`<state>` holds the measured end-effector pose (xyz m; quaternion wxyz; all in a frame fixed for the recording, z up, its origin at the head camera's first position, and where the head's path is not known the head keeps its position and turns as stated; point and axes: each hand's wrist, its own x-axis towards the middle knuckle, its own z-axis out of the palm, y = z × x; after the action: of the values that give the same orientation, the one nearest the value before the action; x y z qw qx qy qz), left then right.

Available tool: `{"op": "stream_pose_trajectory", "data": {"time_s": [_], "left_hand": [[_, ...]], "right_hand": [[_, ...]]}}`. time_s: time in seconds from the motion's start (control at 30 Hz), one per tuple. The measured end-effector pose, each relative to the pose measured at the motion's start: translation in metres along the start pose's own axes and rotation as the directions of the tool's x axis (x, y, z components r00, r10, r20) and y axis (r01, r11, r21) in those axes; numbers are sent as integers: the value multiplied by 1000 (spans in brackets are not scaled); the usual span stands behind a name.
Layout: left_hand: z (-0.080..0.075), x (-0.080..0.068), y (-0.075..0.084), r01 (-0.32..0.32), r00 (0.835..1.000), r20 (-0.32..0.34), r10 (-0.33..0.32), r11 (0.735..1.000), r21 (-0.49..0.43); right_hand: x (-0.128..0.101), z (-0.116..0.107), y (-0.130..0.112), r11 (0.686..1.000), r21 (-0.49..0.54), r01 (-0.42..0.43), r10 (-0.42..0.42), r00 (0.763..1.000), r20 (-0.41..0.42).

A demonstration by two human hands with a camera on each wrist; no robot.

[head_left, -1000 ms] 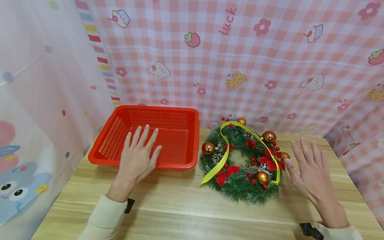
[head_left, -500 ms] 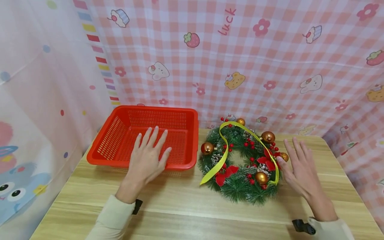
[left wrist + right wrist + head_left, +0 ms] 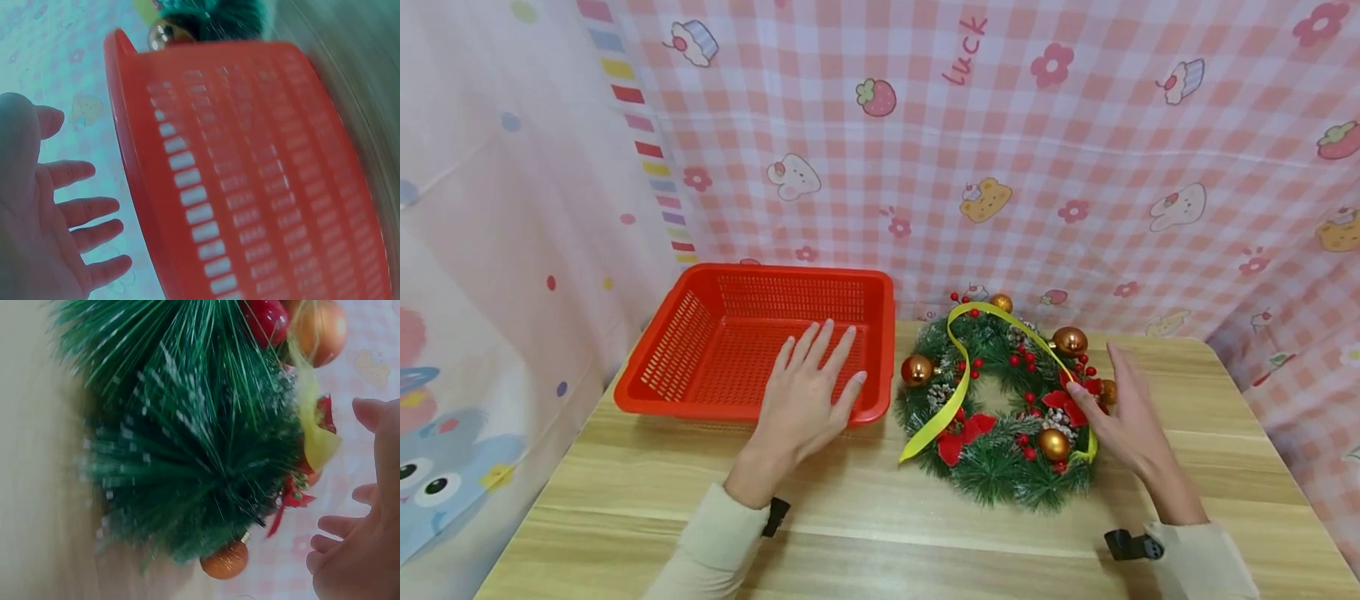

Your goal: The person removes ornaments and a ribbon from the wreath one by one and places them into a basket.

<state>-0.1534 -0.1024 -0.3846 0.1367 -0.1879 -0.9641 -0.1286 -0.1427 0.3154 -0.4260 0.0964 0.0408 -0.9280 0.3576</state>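
On the table (image 3: pixel 865 533) sits a green wreath (image 3: pixel 1000 400) with gold baubles, red berries, red flowers and a yellow ribbon (image 3: pixel 951 400) looped across it, right of centre and close to the back curtain. Just left of it, nearly touching, is a red basket (image 3: pixel 700 408) with slotted walls. Right hand (image 3: pixel 1116 417) is at the wreath's right edge, fingers (image 3: pixel 1078 392) straight and spread, tips touching or just about touching the red flower and a bauble there, not gripping anything. From the right wrist view you get the needles up close with a gold bauble (image 3: pixel 226 561) hanging out the bottom, and the hand (image 3: pixel 362 537) is loose beside it, fingers released. Left hand (image 3: pixel 808 400) is flat and spread over the basket's near right corner; can't tell if the palm actually rests on the rim or floats just above it. Left wrist view shows that hand (image 3: pixel 44 225) open, fingers apart, next to the basket's (image 3: pixel 250 187) outer wall, holding nothing. Pink checked curtain (image 3: pixel 1075 167) with cupcakes and bears behind it all.
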Motion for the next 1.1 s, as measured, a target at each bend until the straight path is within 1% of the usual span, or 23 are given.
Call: {"op": "stream_pose_trajectory", "data": {"time_s": [0.17,0.33,0.43,0.53,0.6,0.67,0.73,0.8,0.9,0.97,1.03,1.1], "left_hand": [[5,5,14,-9,1000,-16,8,995,-97],[10,10,26,-29,999,-44,21,984,-175],[12,13,35,-22,999,-46,11,969,-247],[15,17,45,-2,999,-37,-11,941,-337],[17,19,53,12,999,-24,-24,916,-400],[20,22,60,29,999,-7,-37,882,-470],[23,24,67,51,999,21,-48,840,-541],[25,26,73,79,997,51,-61,789,-609],[29,28,82,126,992,97,-82,720,-682],[33,30,88,153,988,123,-93,688,-710],[37,32,92,171,985,137,-104,662,-730],[43,33,95,191,982,147,-122,641,-743]], "right_hand": [[10,8,0,998,47,-46,46,999,16],[19,14,-3,994,87,-66,63,998,31],[22,18,-3,992,106,-75,71,997,42],[23,23,-2,989,113,-91,85,995,55],[23,25,-1,989,108,-105,99,993,61],[24,27,0,987,104,-119,114,992,60],[25,28,0,986,106,-128,124,991,49],[25,30,0,985,110,-132,128,991,38],[26,32,-1,985,114,-131,129,991,22],[26,33,-2,985,113,-130,129,992,18],[26,33,-2,985,108,-134,133,991,14],[26,34,-2,985,104,-139,138,990,14]]}}
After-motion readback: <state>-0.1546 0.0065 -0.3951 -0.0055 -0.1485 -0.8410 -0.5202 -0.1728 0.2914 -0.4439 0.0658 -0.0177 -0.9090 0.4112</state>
